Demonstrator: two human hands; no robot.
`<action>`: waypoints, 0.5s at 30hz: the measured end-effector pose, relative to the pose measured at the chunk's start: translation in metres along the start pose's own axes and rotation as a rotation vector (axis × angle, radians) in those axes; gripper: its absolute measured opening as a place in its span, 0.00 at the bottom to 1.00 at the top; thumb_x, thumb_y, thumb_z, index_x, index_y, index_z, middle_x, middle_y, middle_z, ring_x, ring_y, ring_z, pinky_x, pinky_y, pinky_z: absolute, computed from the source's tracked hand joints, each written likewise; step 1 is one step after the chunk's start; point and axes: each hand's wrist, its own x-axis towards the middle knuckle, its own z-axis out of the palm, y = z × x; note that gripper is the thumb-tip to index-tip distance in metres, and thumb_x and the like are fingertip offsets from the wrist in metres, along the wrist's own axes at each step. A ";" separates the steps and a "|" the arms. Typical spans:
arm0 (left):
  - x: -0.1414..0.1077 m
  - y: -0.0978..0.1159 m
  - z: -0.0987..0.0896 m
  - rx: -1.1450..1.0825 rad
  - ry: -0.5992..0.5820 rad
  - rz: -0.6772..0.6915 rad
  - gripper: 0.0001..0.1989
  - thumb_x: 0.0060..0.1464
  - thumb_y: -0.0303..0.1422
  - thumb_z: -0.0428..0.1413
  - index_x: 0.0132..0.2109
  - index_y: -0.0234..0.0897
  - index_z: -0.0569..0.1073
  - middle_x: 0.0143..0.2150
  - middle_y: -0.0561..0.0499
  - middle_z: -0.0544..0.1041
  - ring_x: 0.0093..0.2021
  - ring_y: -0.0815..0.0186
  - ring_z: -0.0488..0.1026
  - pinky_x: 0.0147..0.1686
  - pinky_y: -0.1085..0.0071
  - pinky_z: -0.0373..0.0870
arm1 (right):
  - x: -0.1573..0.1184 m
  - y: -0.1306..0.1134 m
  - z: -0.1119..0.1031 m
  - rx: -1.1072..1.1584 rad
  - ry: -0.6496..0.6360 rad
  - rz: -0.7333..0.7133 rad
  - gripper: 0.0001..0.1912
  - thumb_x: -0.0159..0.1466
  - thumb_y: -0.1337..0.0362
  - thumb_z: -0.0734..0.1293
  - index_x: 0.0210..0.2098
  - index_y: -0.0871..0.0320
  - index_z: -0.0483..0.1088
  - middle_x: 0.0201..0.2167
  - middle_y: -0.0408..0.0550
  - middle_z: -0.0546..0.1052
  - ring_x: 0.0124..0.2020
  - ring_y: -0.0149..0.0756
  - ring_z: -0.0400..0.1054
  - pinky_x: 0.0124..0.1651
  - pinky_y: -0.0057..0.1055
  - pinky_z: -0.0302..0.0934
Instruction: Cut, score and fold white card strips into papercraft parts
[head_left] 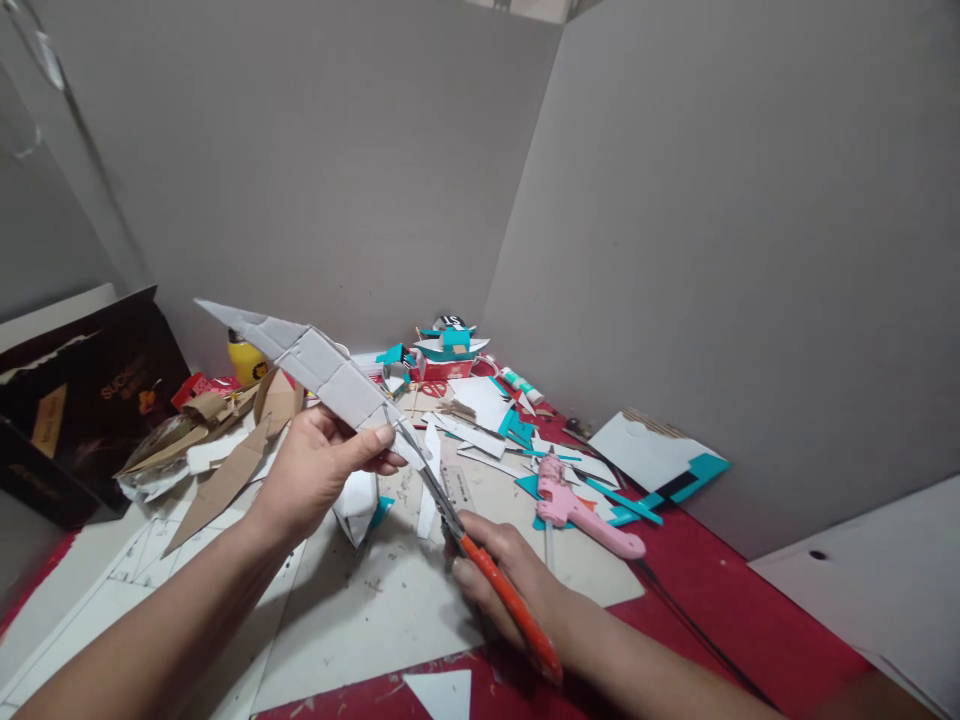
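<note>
My left hand (322, 465) pinches a long folded strip of white cardboard (337, 375) between thumb and fingers. The strip is creased across and tapers to a point at its far left end. In my right hand (510, 580) is a pair of scissors (491, 580) with orange handles. Their grey blades reach up to the near right end of the strip, beside my left thumb, and appear to be on the cardboard there. Beneath my hands lie a white folded piece (355, 505) and a narrow white cutoff (430, 485).
A pink glue gun (581, 510) rests on the right, its cord trailing along the red tabletop (697, 590). Brown cardboard scraps (225, 475) and a black box (82, 400) are at the left. Small teal-and-white cardboard models (454, 345) stand at the back, before grey walls.
</note>
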 end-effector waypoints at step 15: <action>-0.005 -0.016 0.008 -0.079 0.021 0.018 0.09 0.48 0.34 0.63 0.35 0.33 0.77 0.30 0.50 0.80 0.30 0.66 0.77 0.33 0.71 0.77 | -0.002 0.004 0.003 -0.020 0.043 0.001 0.12 0.64 0.55 0.57 0.30 0.56 0.56 0.23 0.39 0.59 0.24 0.29 0.50 0.28 0.28 0.51</action>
